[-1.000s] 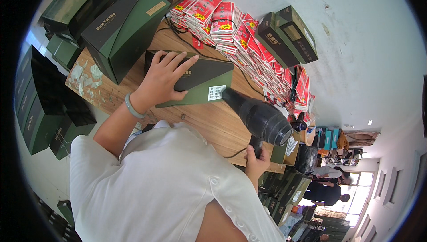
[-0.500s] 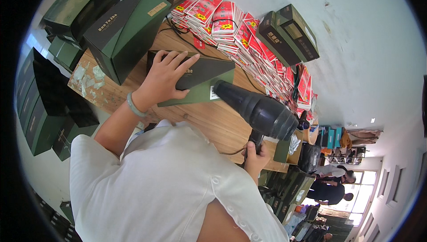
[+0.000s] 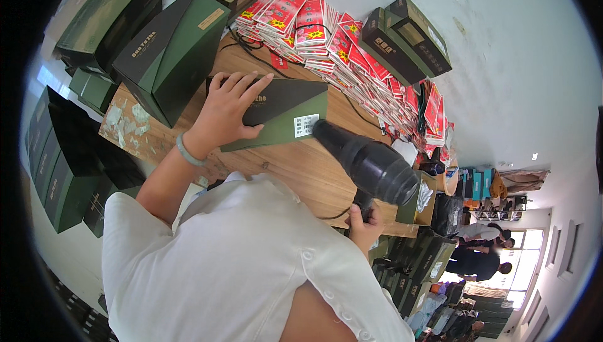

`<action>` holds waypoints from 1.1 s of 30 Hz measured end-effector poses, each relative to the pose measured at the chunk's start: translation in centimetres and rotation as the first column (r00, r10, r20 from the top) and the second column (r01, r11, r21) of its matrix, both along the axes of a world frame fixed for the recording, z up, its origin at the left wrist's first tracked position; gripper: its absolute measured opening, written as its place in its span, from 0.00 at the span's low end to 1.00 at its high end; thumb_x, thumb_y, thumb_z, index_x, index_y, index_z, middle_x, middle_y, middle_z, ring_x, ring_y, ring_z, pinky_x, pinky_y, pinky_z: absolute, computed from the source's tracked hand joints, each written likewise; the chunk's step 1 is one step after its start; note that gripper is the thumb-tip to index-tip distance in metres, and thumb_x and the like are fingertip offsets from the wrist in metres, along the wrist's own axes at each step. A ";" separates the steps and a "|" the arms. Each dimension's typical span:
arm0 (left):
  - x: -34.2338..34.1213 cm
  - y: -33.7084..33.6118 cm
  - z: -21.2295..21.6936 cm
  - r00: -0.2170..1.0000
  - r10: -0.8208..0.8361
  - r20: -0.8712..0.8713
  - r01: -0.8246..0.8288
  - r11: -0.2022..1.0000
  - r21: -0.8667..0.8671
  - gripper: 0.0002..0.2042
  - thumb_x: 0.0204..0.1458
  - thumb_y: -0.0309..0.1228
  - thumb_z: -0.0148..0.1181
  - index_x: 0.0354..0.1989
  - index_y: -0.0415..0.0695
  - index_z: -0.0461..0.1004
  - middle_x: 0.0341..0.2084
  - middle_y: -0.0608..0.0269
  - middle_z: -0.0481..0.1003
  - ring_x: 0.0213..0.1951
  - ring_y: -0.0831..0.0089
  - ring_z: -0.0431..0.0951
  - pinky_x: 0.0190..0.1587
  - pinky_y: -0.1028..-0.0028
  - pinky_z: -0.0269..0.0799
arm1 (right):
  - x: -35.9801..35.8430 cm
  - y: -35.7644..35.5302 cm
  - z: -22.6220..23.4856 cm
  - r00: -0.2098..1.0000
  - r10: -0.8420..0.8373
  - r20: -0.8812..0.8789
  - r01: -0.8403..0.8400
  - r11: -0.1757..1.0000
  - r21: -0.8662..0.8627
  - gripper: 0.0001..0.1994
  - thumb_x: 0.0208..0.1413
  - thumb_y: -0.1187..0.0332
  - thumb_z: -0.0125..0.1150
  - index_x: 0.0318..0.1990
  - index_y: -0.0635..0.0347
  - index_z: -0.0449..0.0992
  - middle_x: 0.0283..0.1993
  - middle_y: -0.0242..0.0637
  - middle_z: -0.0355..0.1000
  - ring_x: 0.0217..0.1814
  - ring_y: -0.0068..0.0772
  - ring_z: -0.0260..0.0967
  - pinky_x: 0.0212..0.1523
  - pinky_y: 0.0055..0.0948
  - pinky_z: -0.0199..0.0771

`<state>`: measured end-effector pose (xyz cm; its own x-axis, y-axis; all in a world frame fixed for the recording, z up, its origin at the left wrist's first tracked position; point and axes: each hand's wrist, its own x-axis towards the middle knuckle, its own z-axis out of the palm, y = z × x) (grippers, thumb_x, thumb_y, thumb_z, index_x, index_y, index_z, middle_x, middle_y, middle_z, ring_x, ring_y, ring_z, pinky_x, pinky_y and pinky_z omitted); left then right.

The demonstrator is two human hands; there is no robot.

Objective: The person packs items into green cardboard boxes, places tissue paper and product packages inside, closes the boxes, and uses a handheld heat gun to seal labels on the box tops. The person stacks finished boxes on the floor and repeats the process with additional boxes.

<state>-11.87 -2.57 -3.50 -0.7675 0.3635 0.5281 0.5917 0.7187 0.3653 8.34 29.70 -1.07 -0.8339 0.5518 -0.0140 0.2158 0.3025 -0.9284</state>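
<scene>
Green-and-black box [image 3: 276, 127] lay on the wooden tabletop [image 3: 301, 182]. Left grip [image 3: 231, 111] was spread wide, fingers flat across the box's left part, clasping nothing. Right grip [image 3: 364, 224], to the box's right and nearer the person, was closed round the handle of a black hair dryer [image 3: 377, 169], its nozzle [image 3: 328, 133] at the box's white label [image 3: 305, 126]. Red packets [image 3: 312, 23] were heaped beyond the box.

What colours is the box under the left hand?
The box is green and near-black, split diagonally; shows best in the head view.
</scene>
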 end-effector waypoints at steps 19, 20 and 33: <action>-0.7 0.9 1.7 0.999 0.016 0.052 -0.013 0.999 -0.051 0.46 0.29 0.39 0.71 0.65 0.48 0.60 0.56 0.58 0.68 0.55 0.60 0.67 0.61 0.58 0.53 | -4.1 3.3 -2.2 0.994 -0.045 -0.104 0.025 0.982 -0.185 0.10 0.54 0.71 0.66 0.37 0.63 0.69 0.19 0.30 0.66 0.14 0.18 0.60 0.15 0.20 0.59; -0.9 0.9 1.6 0.998 0.013 0.056 -0.010 0.998 -0.061 0.46 0.30 0.39 0.71 0.65 0.47 0.60 0.57 0.58 0.67 0.56 0.60 0.66 0.61 0.58 0.53 | -5.1 3.6 -2.8 0.989 -0.086 -0.118 0.061 0.977 -0.206 0.10 0.55 0.69 0.64 0.34 0.61 0.67 0.18 0.29 0.65 0.14 0.19 0.60 0.14 0.21 0.59; -2.4 1.5 1.2 1.000 0.019 0.014 -0.015 0.967 -0.253 0.29 0.34 0.40 0.69 0.52 0.59 0.76 0.63 0.49 0.60 0.61 0.53 0.62 0.65 0.49 0.46 | -12.5 15.7 -24.6 0.928 -0.313 0.203 0.353 0.559 -0.750 0.30 0.55 0.33 0.50 0.34 0.55 0.65 0.19 0.36 0.65 0.15 0.32 0.63 0.16 0.30 0.66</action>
